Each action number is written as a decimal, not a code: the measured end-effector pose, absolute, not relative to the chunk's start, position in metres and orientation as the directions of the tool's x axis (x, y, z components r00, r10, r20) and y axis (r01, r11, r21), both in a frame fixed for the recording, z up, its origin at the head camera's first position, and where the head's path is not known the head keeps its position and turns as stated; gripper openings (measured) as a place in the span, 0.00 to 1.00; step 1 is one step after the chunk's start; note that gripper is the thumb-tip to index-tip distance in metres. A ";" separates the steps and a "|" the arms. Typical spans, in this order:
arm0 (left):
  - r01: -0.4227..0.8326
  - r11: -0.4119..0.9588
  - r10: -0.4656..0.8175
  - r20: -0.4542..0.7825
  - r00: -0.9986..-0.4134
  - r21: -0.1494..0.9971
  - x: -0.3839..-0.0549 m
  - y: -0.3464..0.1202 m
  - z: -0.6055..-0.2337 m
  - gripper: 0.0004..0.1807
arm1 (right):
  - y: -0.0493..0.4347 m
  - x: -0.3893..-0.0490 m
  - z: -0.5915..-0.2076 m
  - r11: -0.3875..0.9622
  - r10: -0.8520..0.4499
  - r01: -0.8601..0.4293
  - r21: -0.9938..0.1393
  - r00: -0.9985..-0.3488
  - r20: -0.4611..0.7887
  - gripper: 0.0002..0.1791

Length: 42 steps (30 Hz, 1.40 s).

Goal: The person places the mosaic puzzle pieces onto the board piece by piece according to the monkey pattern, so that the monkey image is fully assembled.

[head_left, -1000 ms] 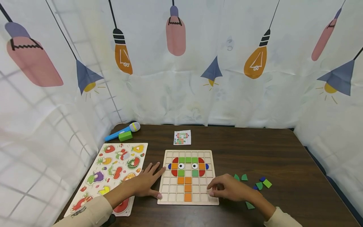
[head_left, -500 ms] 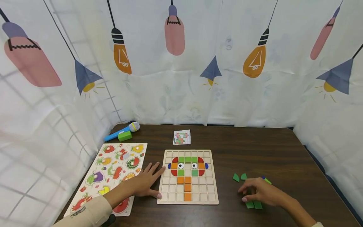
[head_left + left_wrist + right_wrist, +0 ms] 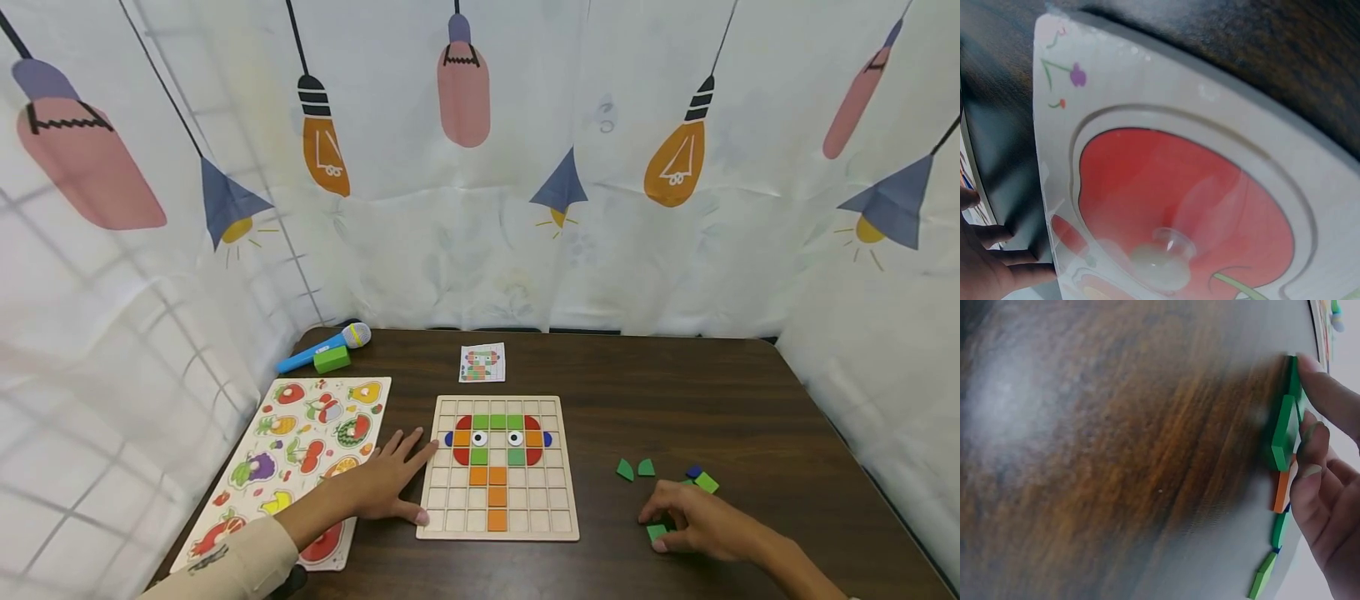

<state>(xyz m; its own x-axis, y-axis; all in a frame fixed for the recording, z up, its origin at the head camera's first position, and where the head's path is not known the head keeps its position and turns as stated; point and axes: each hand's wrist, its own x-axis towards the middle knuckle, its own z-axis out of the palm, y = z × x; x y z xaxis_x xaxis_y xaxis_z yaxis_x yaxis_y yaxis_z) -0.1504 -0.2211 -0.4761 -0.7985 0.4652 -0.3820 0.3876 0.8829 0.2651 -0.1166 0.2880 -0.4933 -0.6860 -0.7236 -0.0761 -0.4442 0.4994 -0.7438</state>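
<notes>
My left hand (image 3: 390,482) lies with fingers spread at the left edge of a wooden grid board (image 3: 454,500). Red, green, orange and blue tiles with two eye tiles form a face on it, above an orange column. At the right, my right hand (image 3: 697,521) pinches a green square tile (image 3: 656,531) between thumb and forefinger, down at the table. In the right wrist view, a second green tile (image 3: 1285,434) and an orange tile (image 3: 1283,490) lie beside those fingers. In the left wrist view, the left hand (image 3: 988,265) shows at the lower left.
A fruit puzzle board (image 3: 238,510) lies left of the grid board, partly under my left forearm. Behind are a picture card (image 3: 482,363), a blue toy microphone (image 3: 322,348) and a green block (image 3: 332,359). Green quarter-round pieces (image 3: 625,471) and a lime tile (image 3: 706,482) surround the right hand.
My right hand has left the right edge of the grid board, moved right to the loose tiles, and now holds a green tile there. The left hand has stayed put.
</notes>
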 end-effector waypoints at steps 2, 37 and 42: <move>0.386 0.884 0.463 -0.384 -0.799 0.263 -0.151 -0.221 -0.476 0.59 | 0.288 -0.115 -0.494 0.503 -0.718 -0.458 -0.733 -0.693 -0.059 0.17; 0.395 0.876 0.477 -0.372 -0.796 0.276 -0.149 -0.221 -0.472 0.59 | 0.270 -0.112 -0.495 0.577 -0.667 -0.495 -0.650 -0.745 -0.025 0.09; 0.401 0.875 0.480 -0.371 -0.795 0.272 -0.149 -0.220 -0.473 0.59 | 0.252 -0.116 -0.489 0.563 -0.663 -0.458 -0.688 -0.748 -0.044 0.08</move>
<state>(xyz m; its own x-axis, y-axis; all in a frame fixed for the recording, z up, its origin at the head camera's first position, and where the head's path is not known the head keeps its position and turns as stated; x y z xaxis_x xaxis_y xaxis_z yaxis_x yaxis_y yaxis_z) -0.1490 -0.2204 -0.4735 -0.7952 0.4799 -0.3707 0.4011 0.8747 0.2721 -0.1159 0.2516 -0.4891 -0.7476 -0.6627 -0.0444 -0.4584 0.5632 -0.6876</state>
